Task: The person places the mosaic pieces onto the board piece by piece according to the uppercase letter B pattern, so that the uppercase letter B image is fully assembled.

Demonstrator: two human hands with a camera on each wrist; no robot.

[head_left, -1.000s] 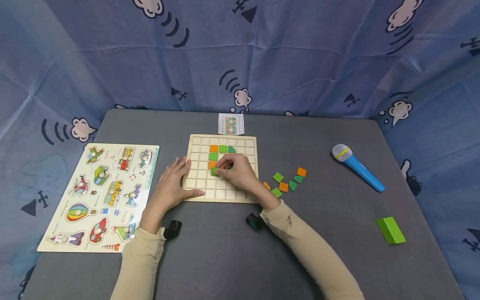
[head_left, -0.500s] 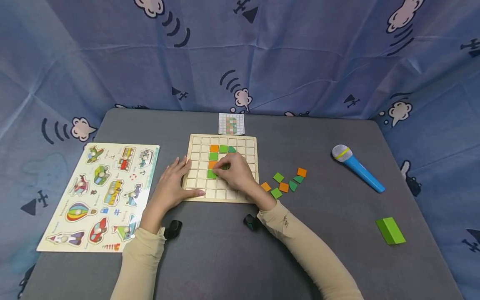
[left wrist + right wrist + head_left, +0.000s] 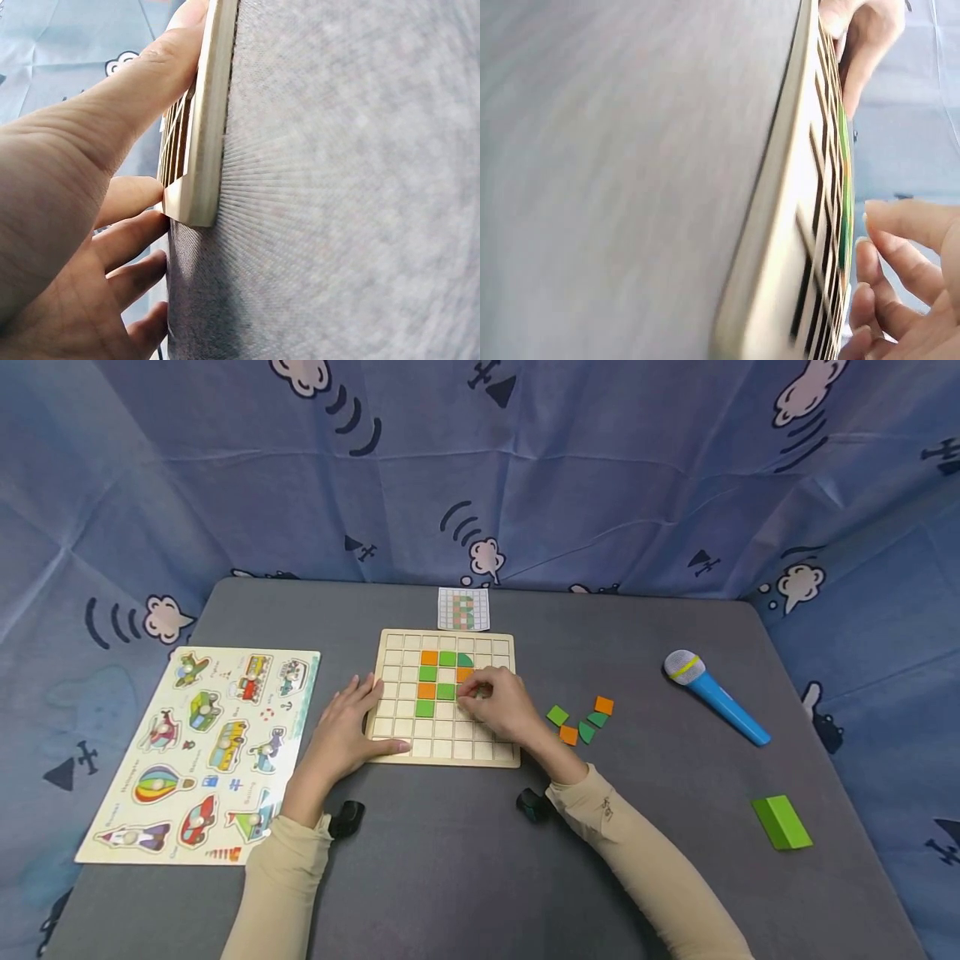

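A square wooden grid board (image 3: 397,727) lies on the grey table, with orange and green tiles (image 3: 425,708) in several of its cells. My left hand (image 3: 347,727) rests at the board's left side, thumb on its near left corner in the left wrist view and fingers against the edge. Over the right half of the board, close above the cells, is my right hand (image 3: 498,703), fingers loosely bent. In the right wrist view a small gap shows between its thumb (image 3: 907,221) and fingertips, with no tile visible there.
Loose orange and green tiles (image 3: 568,736) lie right of the board, some hidden by the right forearm. A pattern card (image 3: 463,609) stands behind it. A picture puzzle board (image 3: 225,752) lies left; a toy microphone (image 3: 716,695) and green block (image 3: 782,822) lie right.
My right hand has come away from the lower green tile and shifted right, uncovering a green tile and an orange one on the board. The left hand stays put.
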